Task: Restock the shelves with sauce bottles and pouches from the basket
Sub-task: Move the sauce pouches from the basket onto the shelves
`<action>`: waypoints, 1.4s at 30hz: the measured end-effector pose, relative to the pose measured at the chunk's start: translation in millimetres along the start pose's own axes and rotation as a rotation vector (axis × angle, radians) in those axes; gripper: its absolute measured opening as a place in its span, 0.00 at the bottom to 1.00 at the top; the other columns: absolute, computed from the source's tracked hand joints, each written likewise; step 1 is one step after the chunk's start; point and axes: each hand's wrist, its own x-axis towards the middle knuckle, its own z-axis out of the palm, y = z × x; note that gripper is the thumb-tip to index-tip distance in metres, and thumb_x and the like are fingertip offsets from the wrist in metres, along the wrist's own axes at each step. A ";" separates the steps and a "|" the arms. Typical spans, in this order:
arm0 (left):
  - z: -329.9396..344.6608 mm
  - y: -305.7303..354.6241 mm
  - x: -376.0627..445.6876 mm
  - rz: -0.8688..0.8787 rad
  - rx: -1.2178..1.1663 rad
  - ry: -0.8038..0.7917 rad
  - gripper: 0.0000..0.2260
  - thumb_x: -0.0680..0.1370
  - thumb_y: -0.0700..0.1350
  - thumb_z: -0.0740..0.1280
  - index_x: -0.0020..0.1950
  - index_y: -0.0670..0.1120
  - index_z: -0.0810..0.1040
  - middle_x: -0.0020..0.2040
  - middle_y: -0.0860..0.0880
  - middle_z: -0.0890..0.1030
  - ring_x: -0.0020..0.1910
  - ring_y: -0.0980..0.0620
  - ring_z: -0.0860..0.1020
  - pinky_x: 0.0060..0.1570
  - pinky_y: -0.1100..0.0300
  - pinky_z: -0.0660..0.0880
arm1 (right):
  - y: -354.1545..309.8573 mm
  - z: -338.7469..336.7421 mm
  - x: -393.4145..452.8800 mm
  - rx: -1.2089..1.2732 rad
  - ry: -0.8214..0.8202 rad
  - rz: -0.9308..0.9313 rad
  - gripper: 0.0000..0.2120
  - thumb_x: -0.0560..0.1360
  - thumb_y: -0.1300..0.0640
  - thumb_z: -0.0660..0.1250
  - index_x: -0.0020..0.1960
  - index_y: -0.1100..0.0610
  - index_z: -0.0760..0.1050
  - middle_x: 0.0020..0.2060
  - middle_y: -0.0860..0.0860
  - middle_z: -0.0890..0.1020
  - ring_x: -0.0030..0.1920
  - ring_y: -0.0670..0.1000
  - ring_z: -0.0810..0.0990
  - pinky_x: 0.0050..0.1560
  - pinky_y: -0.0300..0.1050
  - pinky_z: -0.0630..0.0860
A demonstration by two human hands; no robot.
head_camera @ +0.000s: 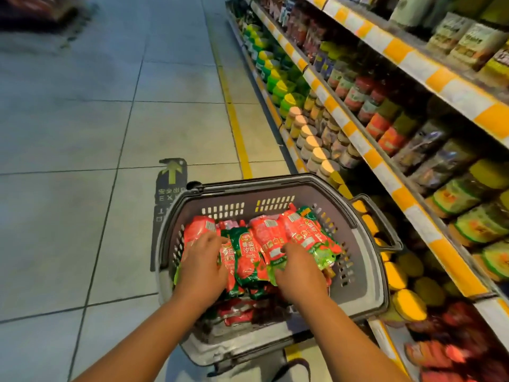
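Note:
A grey plastic basket [366, 274] stands on the floor beside the shelves, filled with several red and green sauce pouches [249, 252]. Both my hands are down inside it. My left hand [202, 267] lies on the pouches at the left, fingers curled over a red pouch [197, 228]. My right hand [298, 267] is on the pouches at the right, its fingers curled onto a red-and-green pouch [308, 238]. Whether either hand has a firm hold is not plain. The pouches under my palms are hidden.
Shelves [385, 166] with yellow-and-white edge strips run along the right, packed with jars, bottles and pouches. The basket's handle [382, 221] hangs toward the shelves. A tiled floor with a yellow line [237, 125] and a floor arrow sticker [172, 175] spreads to the left.

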 end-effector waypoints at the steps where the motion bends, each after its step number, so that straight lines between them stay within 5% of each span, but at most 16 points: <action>1: 2.8 -3.9 -0.9 -0.022 0.028 0.007 0.25 0.72 0.40 0.73 0.68 0.52 0.76 0.66 0.55 0.74 0.65 0.50 0.73 0.68 0.48 0.73 | 5.0 6.7 3.3 -0.034 -0.002 0.016 0.22 0.78 0.57 0.69 0.71 0.54 0.71 0.66 0.54 0.75 0.64 0.58 0.75 0.58 0.56 0.79; 8: 13.5 -14.5 -0.3 -0.141 0.101 0.020 0.32 0.72 0.42 0.76 0.75 0.53 0.71 0.76 0.51 0.66 0.74 0.45 0.67 0.72 0.42 0.70 | 32.5 30.4 8.4 -0.177 0.004 0.054 0.32 0.75 0.57 0.71 0.75 0.52 0.62 0.69 0.55 0.68 0.67 0.60 0.69 0.56 0.54 0.78; 13: 13.8 -14.0 -0.1 -0.290 0.118 0.029 0.35 0.74 0.47 0.76 0.78 0.54 0.64 0.80 0.45 0.60 0.76 0.40 0.64 0.71 0.42 0.71 | 31.7 39.1 8.8 -0.227 -0.031 0.032 0.41 0.72 0.60 0.77 0.78 0.52 0.57 0.70 0.57 0.63 0.57 0.60 0.80 0.50 0.53 0.82; 17: 13.6 -14.9 -4.0 -0.311 0.126 0.020 0.36 0.74 0.50 0.77 0.77 0.55 0.63 0.78 0.45 0.62 0.72 0.39 0.70 0.66 0.43 0.76 | 32.0 41.9 7.3 -0.205 0.003 0.028 0.41 0.74 0.72 0.68 0.80 0.52 0.56 0.74 0.61 0.60 0.48 0.58 0.83 0.43 0.48 0.80; 24: 11.8 -20.2 -17.4 -0.345 0.018 0.003 0.35 0.71 0.49 0.81 0.73 0.57 0.68 0.72 0.49 0.62 0.63 0.43 0.76 0.59 0.44 0.80 | 37.1 42.7 -5.7 -0.159 0.011 0.024 0.38 0.71 0.72 0.70 0.75 0.54 0.59 0.72 0.62 0.62 0.47 0.58 0.83 0.38 0.45 0.73; 27: 7.7 -22.3 -21.3 -0.344 -0.072 0.012 0.35 0.71 0.42 0.81 0.72 0.57 0.69 0.68 0.49 0.61 0.54 0.47 0.76 0.53 0.54 0.80 | 36.2 42.6 -12.6 -0.150 0.016 0.017 0.39 0.71 0.71 0.72 0.76 0.54 0.58 0.70 0.61 0.63 0.47 0.58 0.83 0.39 0.44 0.74; 31: 2.6 -20.5 -26.6 -0.355 -0.144 -0.037 0.30 0.71 0.41 0.80 0.67 0.58 0.71 0.64 0.48 0.65 0.43 0.57 0.72 0.46 0.63 0.76 | 37.5 41.4 -24.7 -0.141 0.005 0.032 0.40 0.71 0.71 0.71 0.76 0.55 0.57 0.67 0.59 0.64 0.48 0.58 0.83 0.43 0.47 0.80; 37: 1.5 -15.3 -58.0 -0.312 -0.296 -0.105 0.27 0.71 0.43 0.80 0.62 0.62 0.73 0.49 0.59 0.80 0.40 0.63 0.82 0.30 0.68 0.77 | 46.6 41.1 -46.0 -0.156 -0.071 0.054 0.44 0.71 0.71 0.71 0.80 0.55 0.54 0.69 0.60 0.64 0.53 0.58 0.82 0.47 0.47 0.80; 42: 7.4 -15.0 -88.4 -0.387 -0.551 -0.140 0.25 0.74 0.39 0.78 0.65 0.60 0.79 0.55 0.59 0.82 0.48 0.59 0.84 0.43 0.59 0.84 | 53.6 39.6 -65.1 -0.155 -0.113 0.031 0.40 0.72 0.70 0.70 0.78 0.55 0.56 0.67 0.59 0.65 0.46 0.58 0.80 0.39 0.49 0.73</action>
